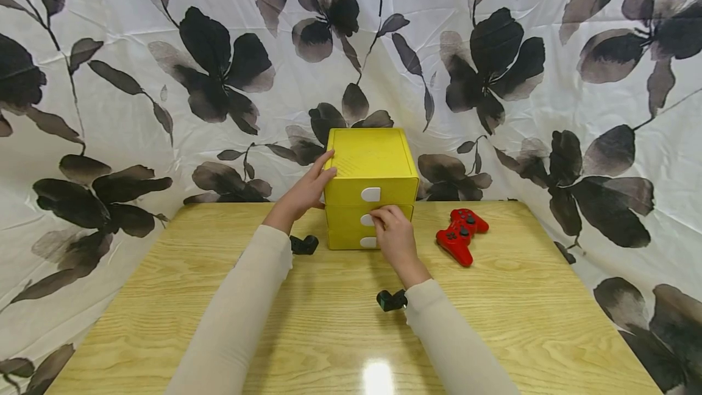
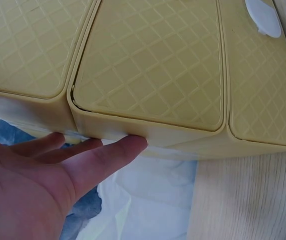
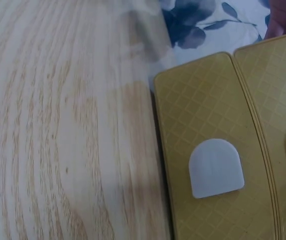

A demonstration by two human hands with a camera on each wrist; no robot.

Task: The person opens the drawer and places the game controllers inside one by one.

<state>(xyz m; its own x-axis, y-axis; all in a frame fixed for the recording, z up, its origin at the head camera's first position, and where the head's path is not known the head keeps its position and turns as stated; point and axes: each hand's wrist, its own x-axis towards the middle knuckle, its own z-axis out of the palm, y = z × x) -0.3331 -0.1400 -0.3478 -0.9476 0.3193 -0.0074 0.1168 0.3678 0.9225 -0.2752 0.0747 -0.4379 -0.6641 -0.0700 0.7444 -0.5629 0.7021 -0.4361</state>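
A yellow three-drawer box (image 1: 373,154) stands toward the back of the wooden table, its drawers stacked and each fitted with a white handle. My left hand (image 1: 303,195) rests on the box's left side, thumb near the top edge. In the left wrist view, straight fingers (image 2: 110,162) press along that side. At the front, my right hand (image 1: 397,239) pinches the middle drawer's white handle (image 1: 366,220) with curled fingers. The drawer fronts look nearly flush. The right wrist view shows the bottom drawer's white handle (image 3: 216,168), with no hand on it.
To the right of the box lies a red game controller (image 1: 460,236). Black wrist devices (image 1: 391,300) show beside both sleeves. The wooden table (image 1: 329,334) reaches back to a white floral cloth (image 1: 351,78) hanging behind and at both sides.
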